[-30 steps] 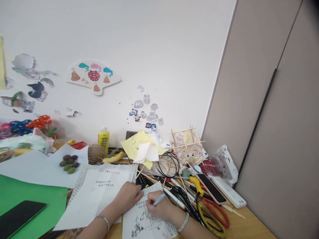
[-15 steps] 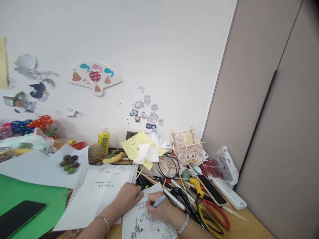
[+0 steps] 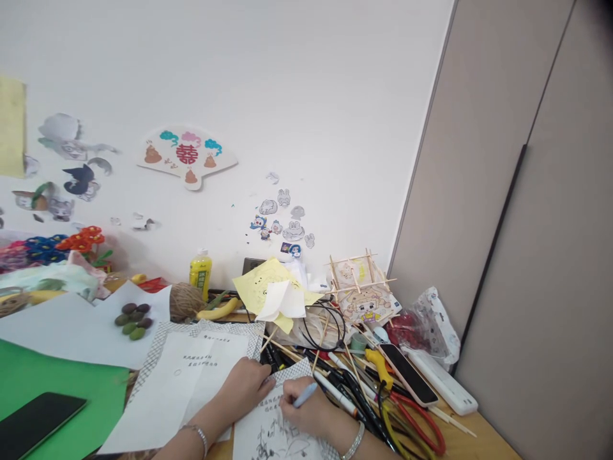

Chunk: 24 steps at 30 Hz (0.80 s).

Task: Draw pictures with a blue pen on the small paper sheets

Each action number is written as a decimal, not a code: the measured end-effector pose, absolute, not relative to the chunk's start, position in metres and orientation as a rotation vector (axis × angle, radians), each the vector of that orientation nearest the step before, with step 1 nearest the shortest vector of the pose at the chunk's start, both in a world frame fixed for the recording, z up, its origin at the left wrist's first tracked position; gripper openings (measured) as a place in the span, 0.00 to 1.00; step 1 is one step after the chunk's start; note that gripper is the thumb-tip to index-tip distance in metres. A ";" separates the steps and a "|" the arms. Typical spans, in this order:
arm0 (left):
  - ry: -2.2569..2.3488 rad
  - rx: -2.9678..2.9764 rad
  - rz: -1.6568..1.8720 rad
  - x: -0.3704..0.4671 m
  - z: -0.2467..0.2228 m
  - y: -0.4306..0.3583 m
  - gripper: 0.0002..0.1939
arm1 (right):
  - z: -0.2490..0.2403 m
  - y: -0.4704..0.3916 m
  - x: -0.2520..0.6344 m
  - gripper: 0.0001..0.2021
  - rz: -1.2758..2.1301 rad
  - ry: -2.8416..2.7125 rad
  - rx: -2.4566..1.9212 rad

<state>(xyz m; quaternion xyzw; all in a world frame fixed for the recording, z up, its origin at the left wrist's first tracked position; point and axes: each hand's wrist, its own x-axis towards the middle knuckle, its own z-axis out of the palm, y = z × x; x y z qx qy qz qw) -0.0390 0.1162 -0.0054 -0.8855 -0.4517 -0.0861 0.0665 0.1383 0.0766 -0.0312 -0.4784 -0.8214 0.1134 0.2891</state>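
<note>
My right hand [image 3: 306, 404] is closed round a light blue pen [image 3: 305, 394], its tip hidden by the fingers. It rests on a sheet of paper [image 3: 261, 431] with handwritten characters above a black ink drawing of plants. My left hand [image 3: 246, 386] lies palm down where this sheet meets another one, with its fingers loosely extended and no object in it. To the left is the second sheet [image 3: 167, 396], bordered by a crosshatch pattern and bearing a few lines of writing. Both wrists wear bracelets.
Markers [image 3: 335, 390], sticks, scissors [image 3: 421, 421] and a phone [image 3: 409, 374] crowd the right side. Leftward lie green paper [image 3: 62, 377], a black phone [image 3: 41, 421] and several dark and green oval fruits [image 3: 134, 319]. A yellow bottle [image 3: 200, 273] stands by the wall.
The camera view has shifted slightly. My right hand still grips the pen over the writing, with only a very small movement; my left hand stays on the paper.
</note>
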 end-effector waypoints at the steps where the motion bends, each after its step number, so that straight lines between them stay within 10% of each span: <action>1: -1.365 -2.671 -0.257 -0.039 -0.005 0.116 0.17 | -0.031 0.077 0.138 0.11 0.311 -2.196 -1.277; 24: -1.352 -2.661 -0.256 -0.039 -0.006 0.117 0.16 | -0.036 0.080 0.141 0.09 0.234 -2.238 -1.280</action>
